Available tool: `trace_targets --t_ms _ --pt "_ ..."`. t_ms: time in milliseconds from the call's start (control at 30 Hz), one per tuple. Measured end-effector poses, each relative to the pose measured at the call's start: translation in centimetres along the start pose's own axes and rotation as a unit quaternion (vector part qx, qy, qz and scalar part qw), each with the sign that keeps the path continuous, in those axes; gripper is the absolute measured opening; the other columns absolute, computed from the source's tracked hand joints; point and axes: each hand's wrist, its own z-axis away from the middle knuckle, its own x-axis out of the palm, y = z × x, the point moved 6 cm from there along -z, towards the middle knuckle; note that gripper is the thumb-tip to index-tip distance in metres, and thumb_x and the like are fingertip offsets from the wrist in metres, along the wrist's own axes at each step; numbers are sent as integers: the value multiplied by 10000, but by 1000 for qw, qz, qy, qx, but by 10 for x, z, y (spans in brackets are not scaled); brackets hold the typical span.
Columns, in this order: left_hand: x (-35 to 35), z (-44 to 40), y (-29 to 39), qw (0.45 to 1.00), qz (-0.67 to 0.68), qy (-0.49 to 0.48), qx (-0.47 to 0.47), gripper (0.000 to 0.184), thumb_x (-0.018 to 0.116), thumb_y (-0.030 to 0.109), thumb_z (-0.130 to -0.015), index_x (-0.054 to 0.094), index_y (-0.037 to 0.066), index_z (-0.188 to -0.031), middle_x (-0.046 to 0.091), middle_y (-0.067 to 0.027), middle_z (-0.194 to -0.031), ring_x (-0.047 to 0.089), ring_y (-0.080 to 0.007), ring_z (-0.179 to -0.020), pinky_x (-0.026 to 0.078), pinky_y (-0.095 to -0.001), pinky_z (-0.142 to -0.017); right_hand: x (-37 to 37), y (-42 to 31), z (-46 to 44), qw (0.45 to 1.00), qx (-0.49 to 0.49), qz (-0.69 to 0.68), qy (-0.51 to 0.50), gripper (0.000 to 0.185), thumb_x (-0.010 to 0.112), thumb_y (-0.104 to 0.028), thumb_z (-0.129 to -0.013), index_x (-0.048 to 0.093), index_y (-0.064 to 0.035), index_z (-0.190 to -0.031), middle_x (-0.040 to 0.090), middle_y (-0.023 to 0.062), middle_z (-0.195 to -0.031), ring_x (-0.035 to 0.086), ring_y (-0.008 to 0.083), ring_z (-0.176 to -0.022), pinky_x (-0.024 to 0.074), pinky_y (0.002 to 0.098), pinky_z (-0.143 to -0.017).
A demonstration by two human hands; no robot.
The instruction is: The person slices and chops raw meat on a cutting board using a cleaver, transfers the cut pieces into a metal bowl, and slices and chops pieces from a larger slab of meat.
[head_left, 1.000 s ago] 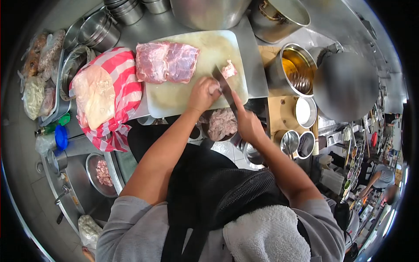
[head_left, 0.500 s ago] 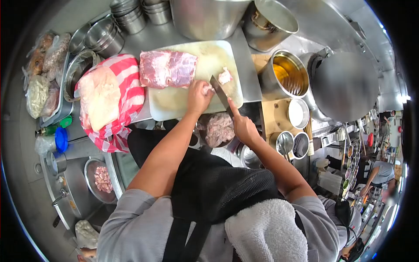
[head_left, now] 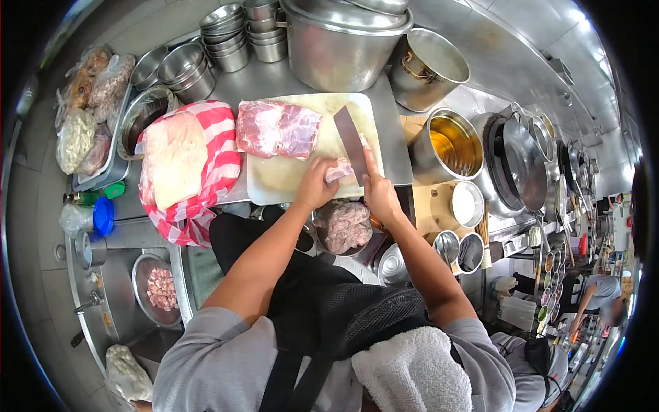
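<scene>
My left hand (head_left: 316,184) is closed on a small piece of meat (head_left: 338,169) near the lower edge of the white cutting board (head_left: 274,180). Wrapped round the handle of a broad knife (head_left: 351,141), my right hand (head_left: 379,193) has one finger stretched along the blade. The blade stands beside the small piece and covers part of the board's right side. A large slab of raw meat (head_left: 278,129) lies on the upper left of the board. Below the board, a bowl holds more pale meat (head_left: 345,226).
A red-and-white striped bag (head_left: 223,147) with pale meat lies left of the board. Behind stand a large pot (head_left: 340,51) and stacked steel bowls (head_left: 224,38). An oil pot (head_left: 452,143) is on the right. A metal bowl (head_left: 156,288) sits in the sink. Another person (head_left: 603,292) is far right.
The view has tilted, so the board appears lower. The knife blade has come upright beside the held piece. The small scrap seen right of the blade earlier no longer shows.
</scene>
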Motion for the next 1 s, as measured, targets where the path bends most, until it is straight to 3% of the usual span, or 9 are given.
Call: trace_targets --t_ms 67,200,267,500,567,800,900,1000 --pt "2 -2 -4 998 49 3 -31 462 826 55 -800 663 60 -1232 663 -154 -1284 693 -367 -1138 607 -423 -889 5 -5 -3 999 12 20 -27 796 572 -58 -1070 246 -219 -1778 706 358 -839 706 559 -790 536 618 -741" --pt "0 -3 0 999 35 28 8 438 821 54 -808 675 64 -1220 668 -155 -1271 689 -383 -1147 608 -430 -922 17 -14 -10 997 18 35 -66 809 578 -76 -1072 228 -245 -1781 711 366 -844 714 563 -809 541 636 -757" --pt "-2 -3 6 1000 14 19 5 450 824 66 -789 669 72 -1211 666 -162 -1278 655 -405 -1226 563 -460 -1054 29 -10 -9 989 56 80 -107 821 584 -90 -1072 212 -262 -1783 709 375 -837 720 563 -818 543 653 -769" --pt "5 -6 2 1000 9 20 7 387 859 91 -792 708 66 -1148 676 -156 -1284 657 -396 -1217 561 -462 -1052 23 -3 0 989 55 75 -112 820 572 -98 -1075 193 -262 -1783 713 381 -854 721 573 -833 539 665 -789" --pt "5 -7 1 1000 -3 12 -6 349 864 84 -781 732 61 -1104 697 -142 -1230 662 -385 -1203 562 -463 -1037 20 0 8 984 90 58 -144 870 543 -51 -1031 181 -297 -1784 740 362 -890 744 561 -868 556 674 -826" --pt "7 -13 0 1000 -5 13 8 333 885 67 -729 747 53 -1032 733 -151 -1146 692 -385 -1145 568 -472 -1001 -26 4 63 977 107 6 -182 842 552 -80 -1056 179 -295 -1779 738 388 -995 731 573 -930 547 668 -849" --pt "10 -13 0 999 -7 15 27 319 875 64 -736 764 49 -1035 746 -155 -1174 697 -384 -1130 572 -466 -992 -25 6 52 967 116 33 -224 872 554 -52 -1034 173 -291 -1782 746 374 -981 738 564 -908 555 656 -817" --pt "13 -14 -3 1000 0 18 25 310 859 51 -744 758 39 -1036 749 -155 -1178 703 -384 -1118 581 -461 -974 10 8 8 973 107 44 -199 910 542 -27 -999 168 -291 -1785 746 375 -965 748 549 -886 559 650 -806"
